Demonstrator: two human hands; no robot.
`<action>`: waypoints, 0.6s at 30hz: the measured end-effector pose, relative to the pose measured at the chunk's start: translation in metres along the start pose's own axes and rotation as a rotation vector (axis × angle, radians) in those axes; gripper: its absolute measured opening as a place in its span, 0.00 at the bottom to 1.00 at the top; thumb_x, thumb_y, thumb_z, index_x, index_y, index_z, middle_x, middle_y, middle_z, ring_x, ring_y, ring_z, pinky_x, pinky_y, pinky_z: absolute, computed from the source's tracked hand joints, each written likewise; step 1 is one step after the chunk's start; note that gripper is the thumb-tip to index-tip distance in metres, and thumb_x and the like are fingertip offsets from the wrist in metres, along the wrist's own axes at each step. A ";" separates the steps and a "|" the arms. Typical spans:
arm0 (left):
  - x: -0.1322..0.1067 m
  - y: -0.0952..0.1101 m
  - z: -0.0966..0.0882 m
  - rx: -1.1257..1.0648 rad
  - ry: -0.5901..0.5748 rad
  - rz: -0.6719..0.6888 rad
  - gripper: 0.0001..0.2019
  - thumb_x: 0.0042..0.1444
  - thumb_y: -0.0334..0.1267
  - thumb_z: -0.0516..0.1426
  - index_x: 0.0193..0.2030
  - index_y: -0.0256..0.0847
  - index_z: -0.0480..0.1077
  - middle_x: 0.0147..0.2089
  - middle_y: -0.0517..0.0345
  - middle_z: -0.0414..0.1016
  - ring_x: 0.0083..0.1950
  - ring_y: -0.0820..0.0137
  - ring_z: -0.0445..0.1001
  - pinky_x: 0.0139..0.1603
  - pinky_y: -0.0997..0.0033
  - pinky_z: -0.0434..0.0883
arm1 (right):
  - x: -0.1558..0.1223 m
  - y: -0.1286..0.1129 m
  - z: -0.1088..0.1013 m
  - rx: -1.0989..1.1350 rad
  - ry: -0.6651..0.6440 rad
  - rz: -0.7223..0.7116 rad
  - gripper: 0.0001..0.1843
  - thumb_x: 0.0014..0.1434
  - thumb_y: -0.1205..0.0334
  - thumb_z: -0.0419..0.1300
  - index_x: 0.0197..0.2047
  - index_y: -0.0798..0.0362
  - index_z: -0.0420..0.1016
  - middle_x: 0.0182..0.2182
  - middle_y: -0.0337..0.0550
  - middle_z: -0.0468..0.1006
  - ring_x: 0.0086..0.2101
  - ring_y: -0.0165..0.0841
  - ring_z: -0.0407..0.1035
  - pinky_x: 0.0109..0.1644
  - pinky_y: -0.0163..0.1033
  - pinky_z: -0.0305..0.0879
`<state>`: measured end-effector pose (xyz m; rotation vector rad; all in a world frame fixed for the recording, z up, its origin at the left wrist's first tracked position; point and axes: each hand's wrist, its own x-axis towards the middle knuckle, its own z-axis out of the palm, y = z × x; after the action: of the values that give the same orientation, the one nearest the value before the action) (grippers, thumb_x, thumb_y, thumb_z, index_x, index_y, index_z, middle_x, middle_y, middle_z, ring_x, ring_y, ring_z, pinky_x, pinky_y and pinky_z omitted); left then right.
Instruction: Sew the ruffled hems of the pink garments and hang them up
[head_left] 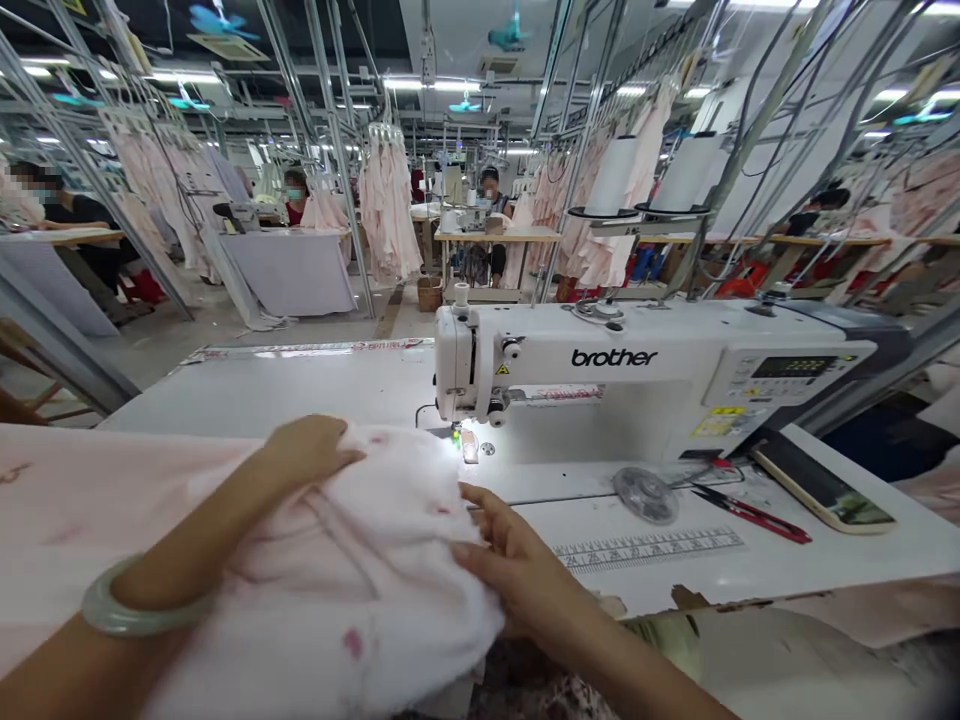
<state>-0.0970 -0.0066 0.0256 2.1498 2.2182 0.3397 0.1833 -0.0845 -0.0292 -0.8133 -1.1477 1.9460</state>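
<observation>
Both sets of fingers are touching the pink fabric: the left hand is curling down, seemingly gripping a bunched fold, and the right hand is lying open along its edge. The fabric is lying on the worktop, just before the sewing machine, with red scissors resting farther right.

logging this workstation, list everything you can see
sewing machine: one, white, back of table
pink fabric: one heap, pale pink, front left
thread cones: two, white, behind machine
phone: one, dark, table right
snips: one, red, beside phone
clear disc: one, left of snips
hanging garments: many, pink, racks behind
people: several, seated, far tables
bangle: one, pale green, left wrist
left hand: curled into pink fabric
right hand: open, touching fabric edge
</observation>
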 end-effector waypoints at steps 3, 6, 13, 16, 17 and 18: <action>0.003 0.016 0.024 0.050 0.013 0.107 0.12 0.55 0.40 0.56 0.42 0.37 0.75 0.48 0.39 0.75 0.54 0.48 0.71 0.55 0.47 0.66 | 0.000 0.006 -0.025 -0.301 -0.049 -0.001 0.40 0.55 0.61 0.63 0.68 0.47 0.50 0.50 0.49 0.69 0.42 0.34 0.71 0.46 0.41 0.68; 0.008 0.042 0.029 -0.004 -0.006 0.301 0.14 0.60 0.33 0.51 0.49 0.40 0.73 0.59 0.44 0.70 0.64 0.54 0.64 0.63 0.51 0.60 | 0.001 -0.015 -0.035 -0.767 -0.181 -0.123 0.32 0.59 0.70 0.54 0.66 0.46 0.57 0.47 0.46 0.72 0.40 0.33 0.70 0.44 0.39 0.67; 0.019 0.074 0.062 -0.205 -0.117 0.405 0.12 0.58 0.35 0.55 0.47 0.40 0.73 0.47 0.49 0.77 0.51 0.58 0.73 0.54 0.58 0.68 | 0.063 -0.046 -0.054 -1.781 -0.479 -0.728 0.18 0.63 0.75 0.52 0.55 0.58 0.68 0.35 0.44 0.74 0.35 0.35 0.66 0.39 0.39 0.62; 0.021 0.071 0.069 -0.284 -0.120 0.313 0.07 0.56 0.38 0.56 0.38 0.38 0.73 0.39 0.49 0.77 0.44 0.59 0.74 0.45 0.60 0.70 | 0.088 -0.045 -0.065 -1.951 -0.628 -0.960 0.06 0.66 0.70 0.53 0.44 0.57 0.71 0.34 0.43 0.72 0.33 0.34 0.63 0.34 0.38 0.58; 0.021 0.070 0.069 -0.319 -0.119 0.290 0.07 0.55 0.38 0.56 0.36 0.38 0.73 0.38 0.50 0.77 0.43 0.60 0.75 0.43 0.62 0.71 | 0.092 -0.045 -0.068 -1.969 -0.654 -1.024 0.06 0.67 0.69 0.53 0.41 0.57 0.72 0.34 0.43 0.72 0.34 0.34 0.63 0.33 0.38 0.57; 0.022 0.069 0.066 -0.362 -0.120 0.271 0.07 0.55 0.39 0.57 0.34 0.39 0.73 0.39 0.51 0.77 0.42 0.61 0.75 0.43 0.63 0.71 | 0.094 -0.045 -0.071 -1.973 -0.659 -1.078 0.07 0.68 0.68 0.52 0.40 0.57 0.72 0.35 0.43 0.71 0.34 0.33 0.63 0.33 0.38 0.57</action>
<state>-0.0187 0.0253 -0.0240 2.1960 1.6517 0.5564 0.2008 0.0401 -0.0321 -0.0555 -2.9166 -0.3650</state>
